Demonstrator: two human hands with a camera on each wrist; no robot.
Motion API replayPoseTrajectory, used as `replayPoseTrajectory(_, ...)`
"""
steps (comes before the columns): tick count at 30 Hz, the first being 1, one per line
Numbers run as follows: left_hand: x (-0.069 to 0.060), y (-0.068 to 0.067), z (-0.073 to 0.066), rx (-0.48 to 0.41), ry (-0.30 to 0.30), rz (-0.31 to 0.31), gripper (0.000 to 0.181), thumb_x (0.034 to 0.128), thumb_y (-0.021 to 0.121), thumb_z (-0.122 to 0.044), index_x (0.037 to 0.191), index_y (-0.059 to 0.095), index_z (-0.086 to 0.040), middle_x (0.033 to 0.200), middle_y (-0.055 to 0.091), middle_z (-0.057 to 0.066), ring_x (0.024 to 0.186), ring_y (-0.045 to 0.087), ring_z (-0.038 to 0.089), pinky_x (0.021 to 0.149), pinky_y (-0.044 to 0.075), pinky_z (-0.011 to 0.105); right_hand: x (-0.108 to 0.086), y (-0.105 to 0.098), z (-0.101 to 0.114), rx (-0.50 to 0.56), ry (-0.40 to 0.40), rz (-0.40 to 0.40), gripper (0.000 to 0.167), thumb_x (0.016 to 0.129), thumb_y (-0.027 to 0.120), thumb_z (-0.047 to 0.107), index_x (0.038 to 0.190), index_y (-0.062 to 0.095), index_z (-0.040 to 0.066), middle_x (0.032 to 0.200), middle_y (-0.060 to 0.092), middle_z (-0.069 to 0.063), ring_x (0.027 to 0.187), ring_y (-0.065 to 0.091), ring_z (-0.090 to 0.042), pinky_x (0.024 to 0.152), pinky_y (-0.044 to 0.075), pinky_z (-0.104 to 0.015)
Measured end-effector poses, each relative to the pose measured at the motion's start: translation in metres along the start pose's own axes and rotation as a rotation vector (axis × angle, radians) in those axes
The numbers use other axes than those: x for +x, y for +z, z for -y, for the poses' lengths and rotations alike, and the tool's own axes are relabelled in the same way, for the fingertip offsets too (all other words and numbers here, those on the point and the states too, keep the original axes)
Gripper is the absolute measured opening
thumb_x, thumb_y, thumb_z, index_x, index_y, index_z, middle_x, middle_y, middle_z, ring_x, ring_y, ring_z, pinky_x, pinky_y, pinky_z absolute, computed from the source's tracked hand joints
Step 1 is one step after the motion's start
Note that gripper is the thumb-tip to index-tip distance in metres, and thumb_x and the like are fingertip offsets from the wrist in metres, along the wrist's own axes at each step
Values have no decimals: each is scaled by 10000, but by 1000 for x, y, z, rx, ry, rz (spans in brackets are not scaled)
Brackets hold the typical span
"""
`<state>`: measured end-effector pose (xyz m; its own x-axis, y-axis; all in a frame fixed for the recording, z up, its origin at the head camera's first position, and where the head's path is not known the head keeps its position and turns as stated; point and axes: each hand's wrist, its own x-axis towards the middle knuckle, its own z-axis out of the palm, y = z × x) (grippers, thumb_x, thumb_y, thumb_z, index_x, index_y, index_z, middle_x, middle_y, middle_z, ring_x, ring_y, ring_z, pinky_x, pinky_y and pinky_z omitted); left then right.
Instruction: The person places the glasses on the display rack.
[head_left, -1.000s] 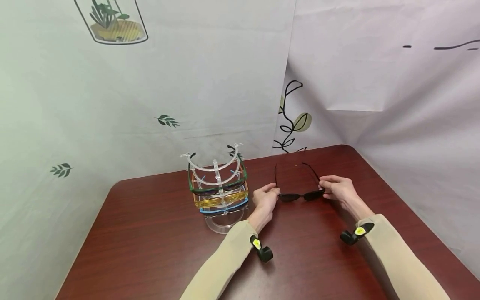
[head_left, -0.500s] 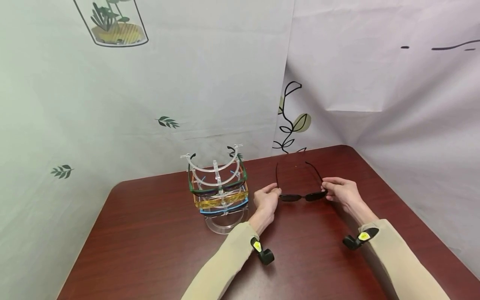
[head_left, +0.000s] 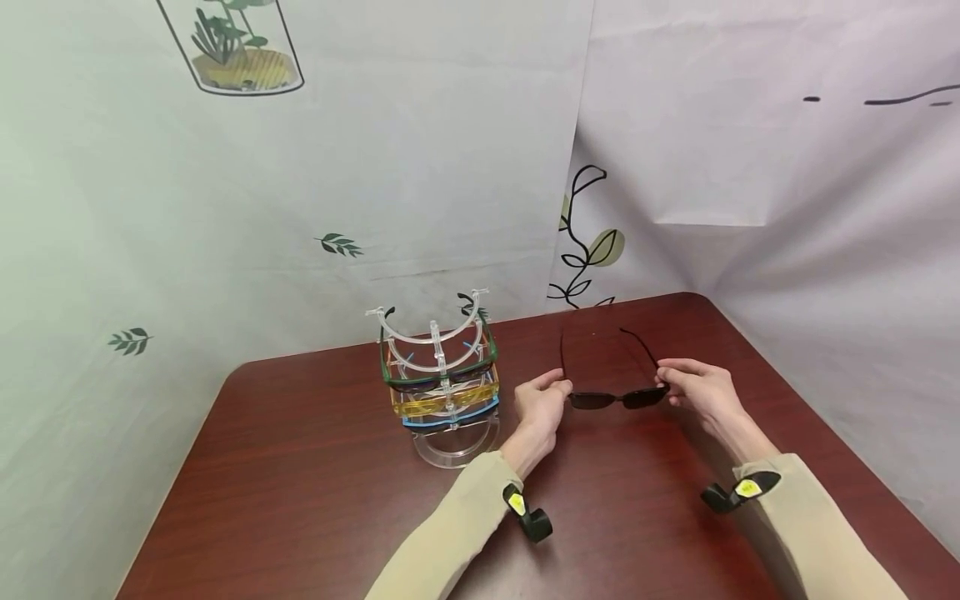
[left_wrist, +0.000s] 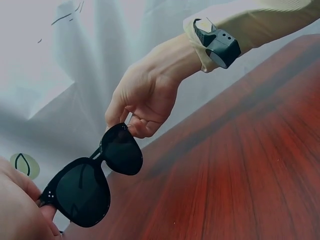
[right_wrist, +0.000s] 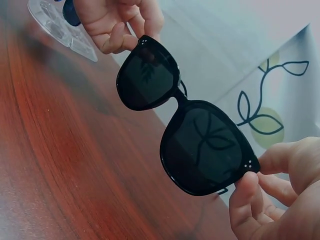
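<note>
Black sunglasses (head_left: 642, 398) with dark lenses hang between my two hands, their temples unfolded and reaching toward the back wall. My left hand (head_left: 542, 408) pinches the left hinge corner between thumb and fingers. At the other corner, my right hand (head_left: 701, 388) grips the frame by the hinge. In the right wrist view the sunglasses (right_wrist: 205, 145) face the camera, with three small white dots at each outer corner. The left wrist view shows the same sunglasses (left_wrist: 82, 192) tilted, lenses toward the camera. Some fingers are hidden behind the frame.
A clear display stand (head_left: 450, 457) left of my left hand carries several glasses: green-framed on top, yellow glasses (head_left: 446, 402) below, then blue-framed glasses (head_left: 450, 416). Its top arms hold none. The dark red wooden table (head_left: 300, 483) meets a printed fabric wall (head_left: 450, 150) at the back.
Both hands have shifted slightly right and a little nearer, carrying the sunglasses along. The right hand has moved more than the left. The glasses on the stand stay as they were.
</note>
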<state>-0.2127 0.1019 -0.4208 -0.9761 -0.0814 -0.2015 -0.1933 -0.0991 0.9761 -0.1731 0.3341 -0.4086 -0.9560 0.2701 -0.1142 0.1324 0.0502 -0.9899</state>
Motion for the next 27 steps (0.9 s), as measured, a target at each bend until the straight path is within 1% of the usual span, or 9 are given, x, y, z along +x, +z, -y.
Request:
replayPoseTrajectory(2,-2,0,-1,-5,-6,6,272,786,687,13,1029,787,-58,804,724,34,677,642,109,688,513,250,-3,-1,1,9,-1,-2,316,966,661,99,1224,619,-79,814,711,32,669,622,-78,544,534,-206)
replayPoseTrajectory(4,-4,0,-2,-6,-3,10,269,786,687,12,1019,790,-73,811,723,36,689,645,113,713,521,266,-6,-2,2,30,-4,-6,252,960,672,98,1175,663,-32,812,715,28,666,622,-79,540,530,-203)
replayPoseTrajectory(7,-6,-1,-4,-10,0,14,269,786,684,16,1017,790,-76,809,718,34,694,645,115,736,528,279,-9,-2,5,64,-10,-7,158,950,682,85,1096,712,35,805,719,22,656,621,-76,530,523,-197)
replayPoseTrajectory(9,-7,-1,-6,-15,4,19,271,786,681,21,1018,788,-70,809,715,38,690,640,112,735,526,275,-10,-2,6,77,-16,-9,131,947,683,76,1069,725,53,802,722,15,649,617,-76,523,518,-194)
replayPoseTrajectory(16,-12,-4,-13,-33,44,49,270,804,687,14,1059,766,-25,826,700,55,700,635,110,714,524,260,-16,-2,15,83,-19,-8,129,949,679,77,1066,730,57,808,721,4,635,593,-83,523,509,-200)
replayPoseTrajectory(20,-17,-4,-19,-57,49,56,279,807,688,21,1075,757,-14,804,684,57,668,622,105,704,532,262,-19,-3,20,140,-25,0,97,940,687,58,998,754,96,795,721,-14,614,580,-91,506,492,-199)
replayPoseTrajectory(24,-22,-3,-24,-73,51,66,301,803,684,32,1093,751,-10,807,680,66,658,615,99,753,566,341,-22,-4,22,208,-42,4,141,932,686,24,920,771,135,772,715,-15,590,569,-91,485,473,-191)
replayPoseTrajectory(27,-24,-3,-27,-72,54,69,302,801,688,28,1093,754,-17,807,674,63,671,613,95,781,572,388,-24,-5,23,233,-55,12,160,932,681,11,905,775,138,771,715,-14,587,572,-90,477,468,-185)
